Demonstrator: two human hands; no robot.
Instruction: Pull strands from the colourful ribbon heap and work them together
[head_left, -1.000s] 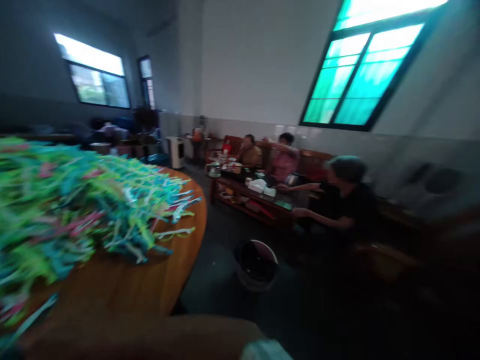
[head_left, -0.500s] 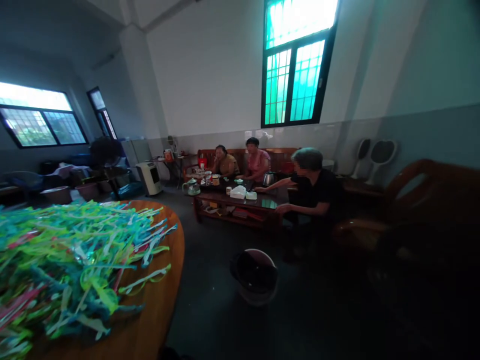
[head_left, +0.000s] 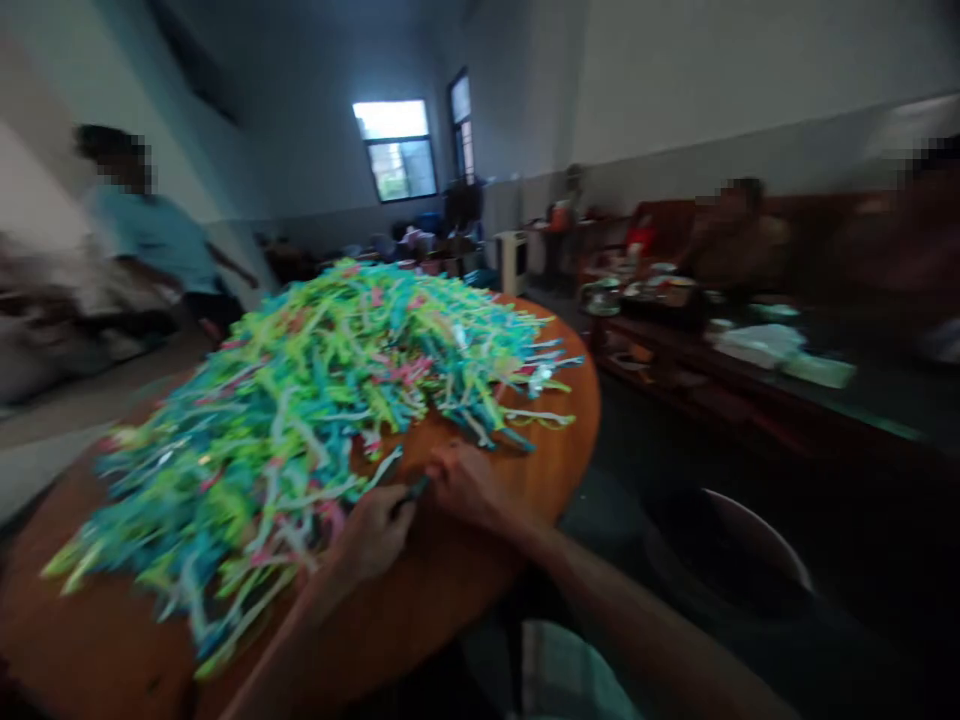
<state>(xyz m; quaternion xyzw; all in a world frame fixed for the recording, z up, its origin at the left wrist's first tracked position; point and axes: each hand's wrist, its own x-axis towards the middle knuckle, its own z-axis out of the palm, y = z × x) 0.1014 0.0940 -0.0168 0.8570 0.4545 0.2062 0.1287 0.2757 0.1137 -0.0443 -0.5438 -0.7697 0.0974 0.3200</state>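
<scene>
A large heap of green, blue, white and pink plastic strips (head_left: 322, 380) covers much of the round wooden table (head_left: 480, 575). At the heap's near side my left hand (head_left: 379, 528) is closed on one end of a short bluish strip (head_left: 418, 488). My right hand (head_left: 463, 482) pinches the other end, so the strip spans the small gap between them. Motion blur hides the strip's detail and the exact finger positions.
A dark bin with a pale rim (head_left: 757, 525) stands on the floor to the right. Behind it is a low wooden tea table (head_left: 675, 375) with seated people. One person in a light blue top (head_left: 161, 235) is on the left.
The view has swung left and down, bringing the whole heap and both my hands into sight. A person at the left has come into view.
</scene>
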